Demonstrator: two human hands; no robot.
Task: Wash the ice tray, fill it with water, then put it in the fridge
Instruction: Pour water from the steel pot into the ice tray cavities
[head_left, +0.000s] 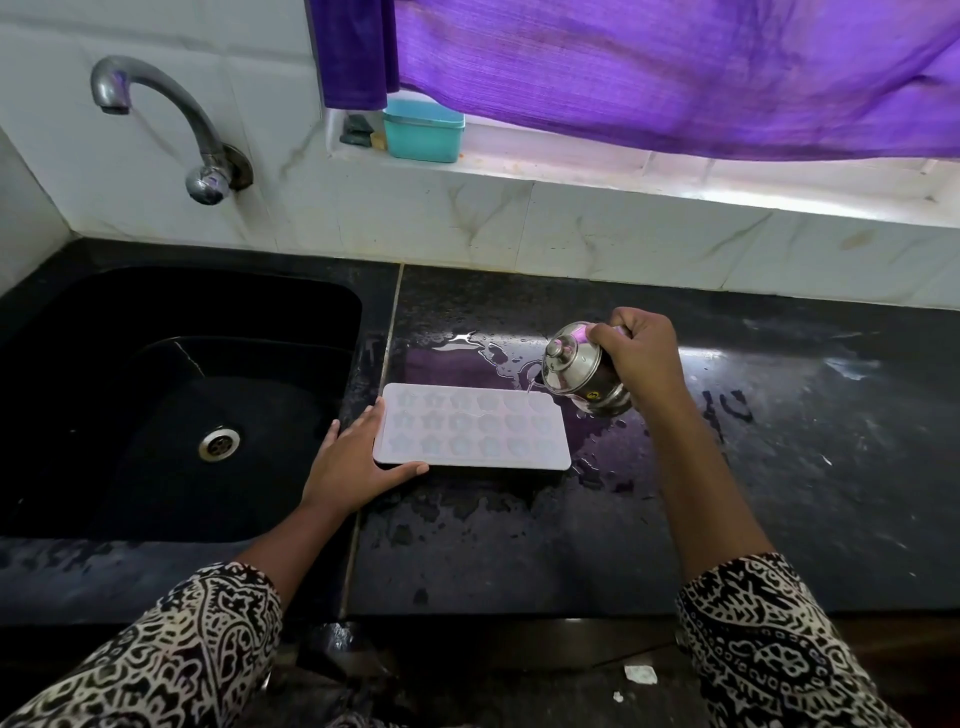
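Note:
A pale lilac ice tray with flower-shaped cells lies flat on the wet black counter, just right of the sink. My left hand rests against the tray's left end, fingers along its far side and thumb stretched along its near edge. My right hand grips a small steel jug with a knobbed lid, tilted toward the tray's far right corner. A thin trickle of water falls from the jug onto that corner.
A black sink with a steel drain lies to the left, a curved tap above it. A teal box stands on the window ledge under a purple curtain. Puddles spread behind and right of the tray.

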